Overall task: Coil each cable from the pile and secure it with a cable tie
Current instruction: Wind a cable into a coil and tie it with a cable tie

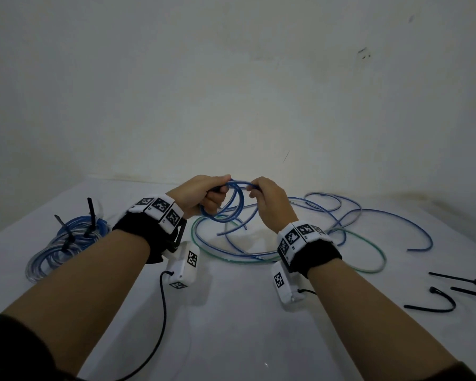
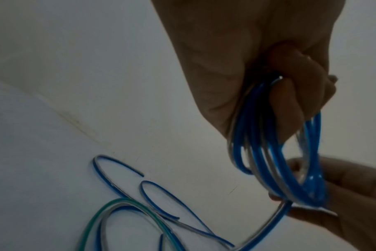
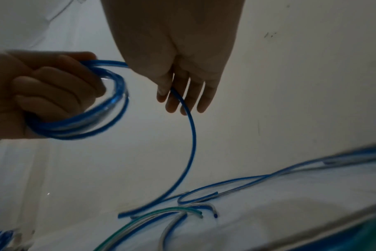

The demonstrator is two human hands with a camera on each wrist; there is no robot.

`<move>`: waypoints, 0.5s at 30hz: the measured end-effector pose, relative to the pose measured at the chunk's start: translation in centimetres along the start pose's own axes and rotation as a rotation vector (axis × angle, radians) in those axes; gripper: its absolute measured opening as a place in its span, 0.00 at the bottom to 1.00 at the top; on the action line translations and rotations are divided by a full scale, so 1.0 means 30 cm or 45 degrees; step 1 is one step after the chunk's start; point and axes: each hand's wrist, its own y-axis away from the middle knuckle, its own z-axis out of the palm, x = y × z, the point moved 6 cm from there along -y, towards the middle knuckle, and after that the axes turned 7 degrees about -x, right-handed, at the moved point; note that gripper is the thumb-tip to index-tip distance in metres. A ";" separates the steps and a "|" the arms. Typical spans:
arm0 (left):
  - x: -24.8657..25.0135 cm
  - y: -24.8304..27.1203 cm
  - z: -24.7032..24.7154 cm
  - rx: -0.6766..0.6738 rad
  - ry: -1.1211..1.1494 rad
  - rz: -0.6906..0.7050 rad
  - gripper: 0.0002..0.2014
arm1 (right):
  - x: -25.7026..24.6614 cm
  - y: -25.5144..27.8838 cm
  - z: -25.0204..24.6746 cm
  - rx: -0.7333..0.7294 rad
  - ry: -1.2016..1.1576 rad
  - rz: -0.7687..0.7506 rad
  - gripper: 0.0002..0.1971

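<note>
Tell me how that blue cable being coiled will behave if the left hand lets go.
The blue cable looks springy: its loops hold round arcs in the left hand, so they would probably spring open. Its tail arcs stiffly from the right hand, not limp. The glossy sheath may slip.

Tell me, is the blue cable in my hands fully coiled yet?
Not yet. The left hand grips several loops of the blue cable; its tail hangs loose.
</note>
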 end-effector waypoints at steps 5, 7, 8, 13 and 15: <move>0.022 0.005 -0.011 -0.099 0.240 0.068 0.20 | 0.095 0.009 -0.030 0.113 -0.051 0.195 0.10; 0.033 0.002 -0.019 -0.107 0.404 0.142 0.22 | 0.109 0.024 -0.026 0.042 -0.051 0.281 0.11; 0.039 -0.001 -0.024 -0.100 0.473 0.192 0.23 | 0.114 0.030 -0.022 0.011 -0.063 0.321 0.12; 0.056 -0.011 -0.017 -0.061 0.592 0.389 0.20 | 0.095 0.056 0.026 -0.042 -0.527 0.514 0.03; 0.053 -0.016 -0.002 -0.023 0.515 0.431 0.17 | 0.066 0.056 0.044 -0.033 -0.785 0.579 0.05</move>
